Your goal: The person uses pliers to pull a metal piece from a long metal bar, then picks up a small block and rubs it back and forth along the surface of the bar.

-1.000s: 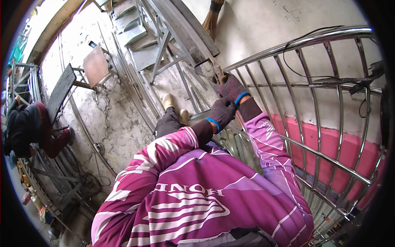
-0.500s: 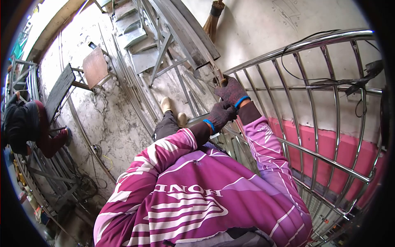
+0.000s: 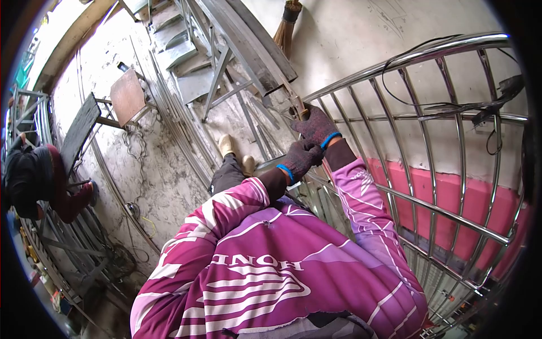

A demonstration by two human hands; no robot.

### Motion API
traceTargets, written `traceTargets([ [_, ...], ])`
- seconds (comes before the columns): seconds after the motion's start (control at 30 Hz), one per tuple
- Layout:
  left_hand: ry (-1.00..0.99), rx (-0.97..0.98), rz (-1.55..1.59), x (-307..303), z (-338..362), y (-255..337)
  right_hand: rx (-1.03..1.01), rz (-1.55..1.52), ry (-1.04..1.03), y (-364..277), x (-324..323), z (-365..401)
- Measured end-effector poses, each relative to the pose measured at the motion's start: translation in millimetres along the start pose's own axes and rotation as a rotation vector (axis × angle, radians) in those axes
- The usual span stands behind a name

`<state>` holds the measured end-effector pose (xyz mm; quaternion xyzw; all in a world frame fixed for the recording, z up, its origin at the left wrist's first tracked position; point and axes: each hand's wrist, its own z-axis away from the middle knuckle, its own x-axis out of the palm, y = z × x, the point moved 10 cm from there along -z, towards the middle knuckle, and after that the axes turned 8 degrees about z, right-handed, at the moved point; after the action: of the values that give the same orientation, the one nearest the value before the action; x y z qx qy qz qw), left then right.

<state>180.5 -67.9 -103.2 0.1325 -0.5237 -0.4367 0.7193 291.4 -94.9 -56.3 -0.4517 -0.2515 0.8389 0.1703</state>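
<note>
Both my hands wear dark knit gloves with blue cuffs. My right hand (image 3: 318, 125) is closed around the near end of a brownish metal piece (image 3: 297, 103), beside the end of a long steel tube (image 3: 270, 85). Just below it, my left hand (image 3: 302, 158) is closed, its fingertips close to the right glove's blue cuff (image 3: 331, 139). Whatever the left fingers hold, if anything, is hidden. To the right of my hands stands a shiny railing of curved metal bars (image 3: 406, 118).
A black cable (image 3: 418, 104) hangs on the railing. A broom (image 3: 287, 28) leans against the wall. Metal lengths (image 3: 169, 107) and steel frames (image 3: 217, 85) lie on the left, near a wooden seat (image 3: 127, 97). Another person (image 3: 34, 175) is bent over at far left.
The view has shifted slightly, so the railing and steel tubes sit a little further left in the picture. Both hands keep nearly the same pose.
</note>
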Motion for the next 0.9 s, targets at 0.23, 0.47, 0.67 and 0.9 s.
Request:
traceTargets([
  [0.23, 0.091, 0.02, -0.141, 0.2, 5.0, 9.7, -0.037, -0.029, -0.004, 1.4, 4.4, -2.9],
  [0.47, -0.037, -0.11, -0.18, 2.0, 2.5, 4.6, -0.004, 0.093, -0.049, -20.9, -10.5, 11.2],
  [0.67, -0.13, -0.203, -0.198, 10.5, 22.2, -4.0, -0.061, -0.018, 0.028, 4.8, -9.6, 34.1],
  [0.9, -0.439, -0.266, -0.243, 56.7, 68.8, 25.3, -0.02, -0.668, 0.196, 10.5, -35.2, 110.4],
])
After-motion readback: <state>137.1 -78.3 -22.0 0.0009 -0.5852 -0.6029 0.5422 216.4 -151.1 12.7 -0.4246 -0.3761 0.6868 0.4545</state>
